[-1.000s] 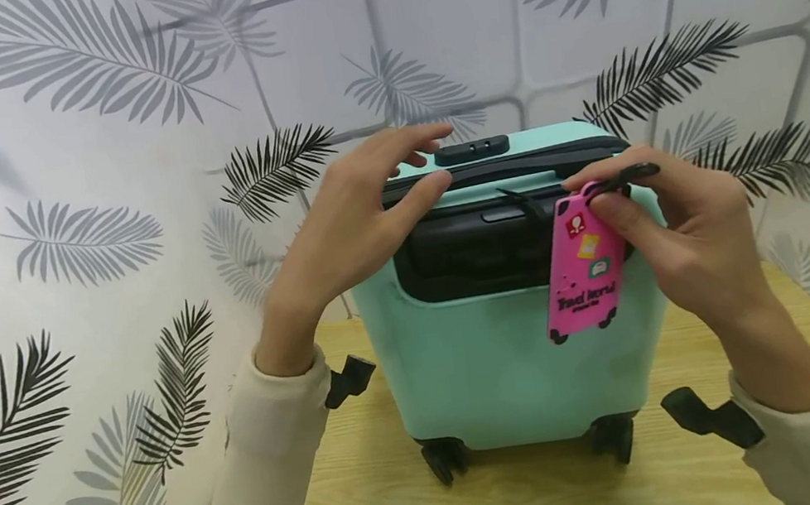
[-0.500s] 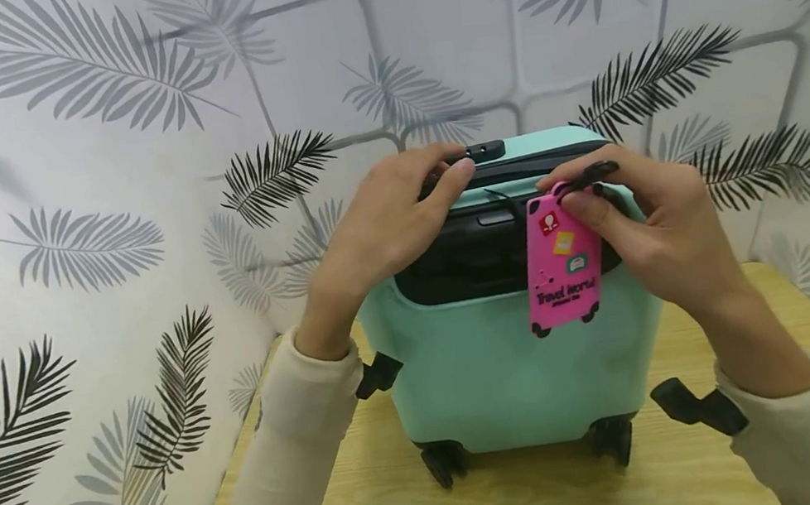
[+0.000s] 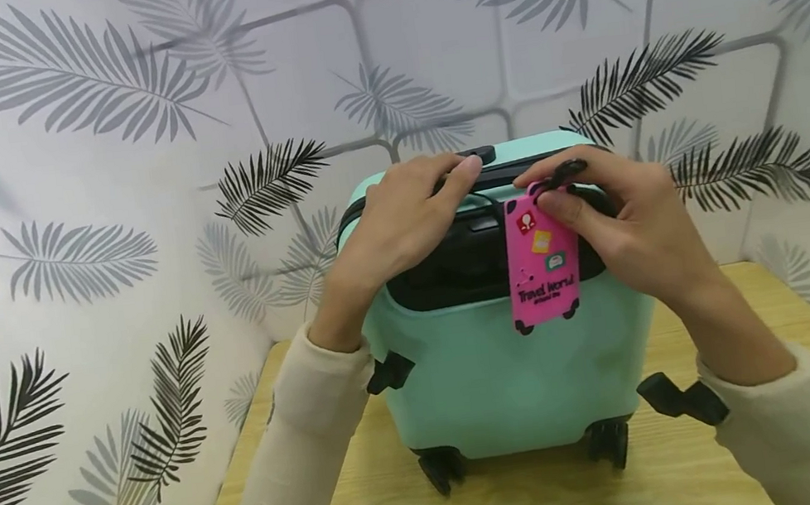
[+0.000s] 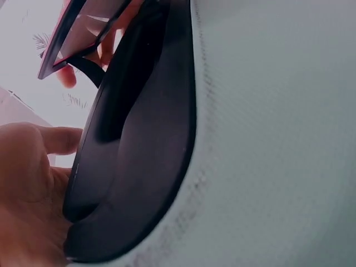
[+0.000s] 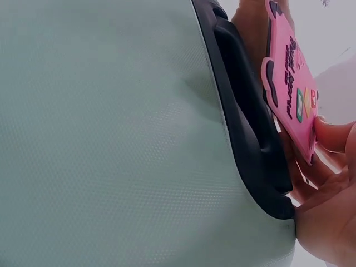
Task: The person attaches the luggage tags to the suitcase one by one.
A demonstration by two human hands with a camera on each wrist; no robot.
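A mint green suitcase (image 3: 501, 375) stands upright on its wheels on a wooden table (image 3: 771, 302). My left hand (image 3: 451, 170) lies over its top left, fingers curled on the black top handle (image 3: 515, 166) beside the combination lock. My right hand (image 3: 544, 191) pinches the black strap (image 3: 561, 172) of a pink luggage tag (image 3: 541, 262), which hangs in front of the black recess (image 3: 452, 268). In the left wrist view the recess (image 4: 139, 139) and the tag (image 4: 83, 28) show, in the right wrist view the tag (image 5: 289, 83) and the shell (image 5: 111, 139).
A wall with leaf-patterned paper (image 3: 106, 195) stands close behind and to the left of the suitcase. Two black wheels (image 3: 441, 469) (image 3: 610, 439) rest on the table. Bare wood lies in front and to the right.
My left hand has come down from hovering, fingers spread, onto the suitcase's top handle. My right hand has carried the tag leftwards, closer to the left hand.
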